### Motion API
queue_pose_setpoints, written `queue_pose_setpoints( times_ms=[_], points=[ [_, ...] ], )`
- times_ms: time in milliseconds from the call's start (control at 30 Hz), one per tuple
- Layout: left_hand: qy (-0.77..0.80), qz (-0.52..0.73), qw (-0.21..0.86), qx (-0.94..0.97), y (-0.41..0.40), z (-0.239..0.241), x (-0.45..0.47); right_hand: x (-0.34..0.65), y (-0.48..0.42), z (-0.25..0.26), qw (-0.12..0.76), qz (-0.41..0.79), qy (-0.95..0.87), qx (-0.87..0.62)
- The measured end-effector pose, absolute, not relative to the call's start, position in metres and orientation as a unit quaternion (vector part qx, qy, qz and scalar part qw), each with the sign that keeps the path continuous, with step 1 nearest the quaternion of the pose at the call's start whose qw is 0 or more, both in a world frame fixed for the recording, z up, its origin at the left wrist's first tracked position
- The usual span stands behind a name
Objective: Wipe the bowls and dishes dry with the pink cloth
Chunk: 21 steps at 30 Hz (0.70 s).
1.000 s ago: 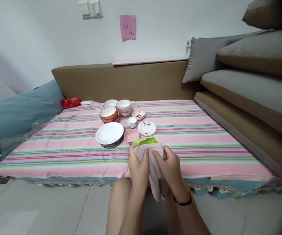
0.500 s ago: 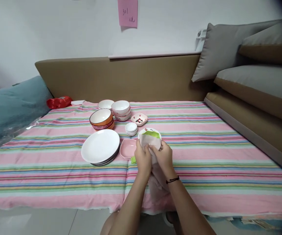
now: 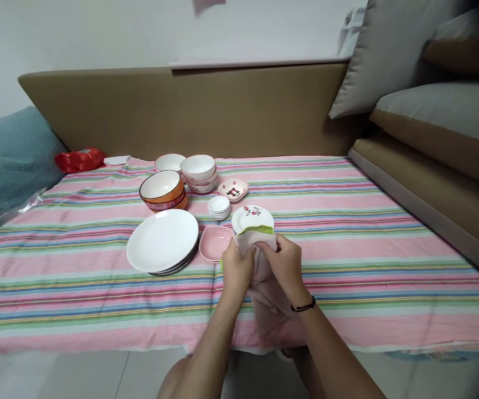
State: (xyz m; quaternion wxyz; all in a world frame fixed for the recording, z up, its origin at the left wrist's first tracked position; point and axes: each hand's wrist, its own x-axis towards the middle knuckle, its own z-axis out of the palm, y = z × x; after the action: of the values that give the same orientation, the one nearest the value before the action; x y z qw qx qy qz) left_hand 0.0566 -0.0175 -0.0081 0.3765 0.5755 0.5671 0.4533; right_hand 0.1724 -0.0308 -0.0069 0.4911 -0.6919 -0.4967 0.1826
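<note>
Both hands grip a pinkish-beige cloth (image 3: 264, 277) with a bright green edge, which hangs down toward the front of the bed. My left hand (image 3: 238, 269) is closed on its left side, thumb on top. My right hand (image 3: 284, 260), with a black band at the wrist, pinches the right side. Just beyond the cloth's green edge is a small white plate (image 3: 252, 216) with red flowers, its near part covered; I cannot tell whether the fingers also hold it. A pink square dish (image 3: 215, 243) lies left of my left hand, and a stack of small white dishes (image 3: 219, 206) stands behind it.
Large white plates (image 3: 162, 241) are stacked at the left. Behind them stand orange bowls (image 3: 162, 187) and white bowls (image 3: 198, 168). A pink patterned dish (image 3: 233, 189) lies farther back. Cushions (image 3: 438, 122) rise at the right; a red bundle (image 3: 80, 160) lies far left.
The view has tilted down slightly. The cloth has slid nearer to me off the flowered plate, so more of its white face and red flowers shows. Both hands still grip the cloth.
</note>
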Motion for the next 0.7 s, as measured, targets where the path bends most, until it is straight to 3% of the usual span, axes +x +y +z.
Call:
queue_pose_setpoints(
  times_ms=[333,500,700],
  points=[
    [0.594,0.441,0.396,0.545,-0.021,0.008,0.058,0.173,-0.026,-0.001,0.492,0.161,-0.516,-0.683],
    [0.574,0.486,0.447,0.484,-0.016,-0.001,0.06,0.172,-0.032,0.001,0.496,0.243,-0.511,-0.658],
    [0.553,0.494,0.485,0.464,-0.016,-0.006,0.059,0.169,-0.029,-0.006,0.443,0.271,-0.508,-0.687]
  ],
)
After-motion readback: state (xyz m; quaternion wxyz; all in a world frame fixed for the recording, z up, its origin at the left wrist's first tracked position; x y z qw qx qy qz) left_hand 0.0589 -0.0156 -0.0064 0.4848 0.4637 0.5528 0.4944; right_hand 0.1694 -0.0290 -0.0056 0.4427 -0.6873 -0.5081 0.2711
